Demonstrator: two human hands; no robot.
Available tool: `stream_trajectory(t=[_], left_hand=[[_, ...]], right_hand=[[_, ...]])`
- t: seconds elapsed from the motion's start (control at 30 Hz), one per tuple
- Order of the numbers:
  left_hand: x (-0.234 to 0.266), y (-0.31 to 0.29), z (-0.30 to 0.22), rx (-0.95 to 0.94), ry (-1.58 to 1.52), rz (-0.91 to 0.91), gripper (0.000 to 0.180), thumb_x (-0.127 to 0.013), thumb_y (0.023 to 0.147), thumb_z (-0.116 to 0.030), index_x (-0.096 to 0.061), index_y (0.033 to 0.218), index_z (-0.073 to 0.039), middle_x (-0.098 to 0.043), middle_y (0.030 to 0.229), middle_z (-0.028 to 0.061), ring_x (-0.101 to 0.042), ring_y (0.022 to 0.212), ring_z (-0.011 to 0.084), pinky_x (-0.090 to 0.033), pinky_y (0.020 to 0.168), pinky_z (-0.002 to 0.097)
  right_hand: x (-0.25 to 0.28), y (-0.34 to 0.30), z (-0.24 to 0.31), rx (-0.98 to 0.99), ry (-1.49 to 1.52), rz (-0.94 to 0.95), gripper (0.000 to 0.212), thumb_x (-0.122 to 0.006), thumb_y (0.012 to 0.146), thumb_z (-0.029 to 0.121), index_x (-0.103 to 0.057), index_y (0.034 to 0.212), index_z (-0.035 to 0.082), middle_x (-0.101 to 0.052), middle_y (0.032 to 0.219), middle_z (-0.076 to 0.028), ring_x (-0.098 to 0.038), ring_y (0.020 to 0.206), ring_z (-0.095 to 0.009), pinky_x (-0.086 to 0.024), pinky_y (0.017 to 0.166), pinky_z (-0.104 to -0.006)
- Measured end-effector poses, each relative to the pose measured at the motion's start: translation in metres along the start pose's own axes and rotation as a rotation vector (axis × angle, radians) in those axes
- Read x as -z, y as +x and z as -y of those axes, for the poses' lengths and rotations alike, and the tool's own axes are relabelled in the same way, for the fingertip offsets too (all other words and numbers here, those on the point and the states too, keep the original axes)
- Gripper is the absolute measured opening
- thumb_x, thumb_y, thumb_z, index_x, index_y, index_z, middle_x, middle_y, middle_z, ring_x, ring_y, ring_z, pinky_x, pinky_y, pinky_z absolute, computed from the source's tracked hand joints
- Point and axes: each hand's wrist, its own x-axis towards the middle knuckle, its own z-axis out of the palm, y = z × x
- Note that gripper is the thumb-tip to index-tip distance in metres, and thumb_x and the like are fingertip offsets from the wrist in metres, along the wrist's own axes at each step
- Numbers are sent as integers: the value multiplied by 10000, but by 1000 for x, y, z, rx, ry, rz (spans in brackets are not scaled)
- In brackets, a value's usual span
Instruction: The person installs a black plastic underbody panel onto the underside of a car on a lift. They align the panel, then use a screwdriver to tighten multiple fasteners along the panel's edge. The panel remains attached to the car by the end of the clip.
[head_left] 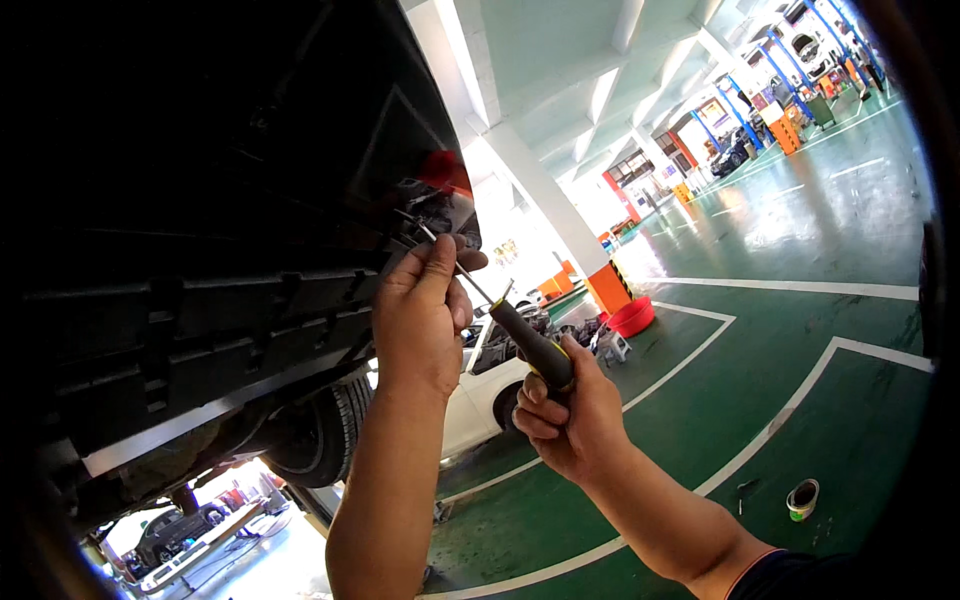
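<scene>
Black plastic and yellow trim make up the grip of the screwdriver [530, 343], which the right hand [565, 415] clamps around low on the handle, fingers wrapped tight. Its thin steel shaft runs up and to the left, the tip reaching the dark underside of the raised car [200, 260], close to the bumper's lower edge by a red reflector [445, 170]. The left hand [420, 315] is closed on the shaft near the tip, thumb and fingers pinching it to steady the point against the panel. The tool looks light and stiff; the slim shaft would likely slip between fingers, so the thick handle is the sound place to hold, with the tip guided as here. Whatever fastener the tip meets is hidden by the fingers. On the green floor [830, 420], near the right edge, stands a small open can [802, 498]; its contents cannot be made out. A red basin [630, 317] sits farther off beside an orange pillar base [608, 287].
</scene>
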Motion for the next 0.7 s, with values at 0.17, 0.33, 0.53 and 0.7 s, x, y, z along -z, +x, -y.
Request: stream_trajectory(t=[0.17,0.33,0.53,0.7], left_hand=[[4,1,0,-15,-13,10,221,-607,1054,-234,-653,1017,-21,-711,891,111,-407,515,38,-291,482,196],[4,2,-5,17,-4,12,214,-612,1050,-226,-656,1019,-19,-711,888,107,-410,514,41,-293,483,196],[5,2,-1,6,26,-12,215,-604,1054,-223,-659,1020,-18,-711,880,91,-412,516,43,-298,485,198],[5,4,2,5,37,15,226,-616,1048,-226,-642,1082,-4,-709,919,120,-404,518,57,-311,498,202]], right_hand=[[-9,-4,-20,859,-1135,-150,355,-506,1077,269,-558,1302,-1,-647,902,-125,-557,663,-165,-452,603,-272],[13,4,-15,441,-508,213,383,-467,1091,357,-561,1291,44,-618,778,-113,-505,591,-160,-406,557,-274],[-19,-10,-17,449,-916,-191,367,-515,1082,302,-548,1329,33,-617,779,-71,-515,619,-126,-427,592,-261],[-12,-5,-20,800,-1293,-127,333,-603,1036,175,-539,1323,19,-569,951,-63,-544,769,-118,-461,688,-272]])
